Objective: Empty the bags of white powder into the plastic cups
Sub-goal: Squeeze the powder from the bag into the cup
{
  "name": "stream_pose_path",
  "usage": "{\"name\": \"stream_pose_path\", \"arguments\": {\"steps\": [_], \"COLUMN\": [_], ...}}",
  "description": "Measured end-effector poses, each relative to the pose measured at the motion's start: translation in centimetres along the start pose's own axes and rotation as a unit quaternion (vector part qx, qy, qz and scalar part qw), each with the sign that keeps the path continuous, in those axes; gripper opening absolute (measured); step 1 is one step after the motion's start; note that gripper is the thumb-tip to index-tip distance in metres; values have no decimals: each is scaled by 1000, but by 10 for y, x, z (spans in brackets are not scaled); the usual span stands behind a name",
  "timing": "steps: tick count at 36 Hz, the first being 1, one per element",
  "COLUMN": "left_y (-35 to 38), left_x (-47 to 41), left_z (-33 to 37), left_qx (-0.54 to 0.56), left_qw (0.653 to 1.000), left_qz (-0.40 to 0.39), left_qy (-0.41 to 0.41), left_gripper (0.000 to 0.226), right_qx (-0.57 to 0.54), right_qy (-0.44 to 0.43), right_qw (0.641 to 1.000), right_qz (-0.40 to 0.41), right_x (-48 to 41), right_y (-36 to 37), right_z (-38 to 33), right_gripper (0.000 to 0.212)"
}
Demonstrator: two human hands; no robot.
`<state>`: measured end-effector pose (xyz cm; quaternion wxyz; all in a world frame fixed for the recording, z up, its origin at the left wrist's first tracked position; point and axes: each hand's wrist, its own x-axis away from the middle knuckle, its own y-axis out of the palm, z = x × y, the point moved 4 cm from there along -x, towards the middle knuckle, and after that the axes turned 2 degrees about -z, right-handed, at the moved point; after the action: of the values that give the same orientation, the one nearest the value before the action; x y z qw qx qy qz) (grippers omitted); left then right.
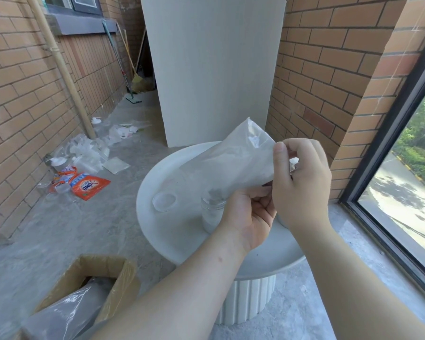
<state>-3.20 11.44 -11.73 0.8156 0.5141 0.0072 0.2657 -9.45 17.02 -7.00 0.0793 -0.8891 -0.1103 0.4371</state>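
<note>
While both hands hold it over the round white table [172, 231], 1 translucent plastic bag of white powder [231, 160] tilts, its lower end at the mouth of 1 clear plastic cup [212, 214] standing partly filled.

Head view: left hand [245, 217] curled round the bag's lower end, hiding the cup's right side; right hand [302, 182] pinching the bag's right edge. 1 further clear cup [164, 201], contents indistinct, stands just left. Behind the right hand, 1 object [293, 163] barely shows, unidentifiable. 1 brown cardboard box [96, 285], cut off at the bottom-left edge, holds 1 crumpled clear bag [66, 312].
</note>
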Motion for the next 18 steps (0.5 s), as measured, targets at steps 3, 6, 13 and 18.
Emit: {"name": "stream_pose_path", "arguments": {"steps": [3,6,13,18], "left_y": [0,1,1,2], "left_x": [0,0,0,0], "left_z": [0,0,0,1], "left_qx": [1,-6,-20,-22], "left_qw": [1000,1000,1000,1000], "left_qz": [1,2,-8,-10], "left_qy": [0,0,7,9], "left_gripper": [40,40,50,51], "right_qx": [4,-1,2,-3], "right_qy": [0,0,0,-5], "right_qw": [1000,1000,1000,1000], "right_qz": [2,2,5,8], "right_x": [0,0,0,0], "right_y": [-1,0,0,0], "right_z": [0,0,1,0], "right_gripper": [14,15,15,15]}}
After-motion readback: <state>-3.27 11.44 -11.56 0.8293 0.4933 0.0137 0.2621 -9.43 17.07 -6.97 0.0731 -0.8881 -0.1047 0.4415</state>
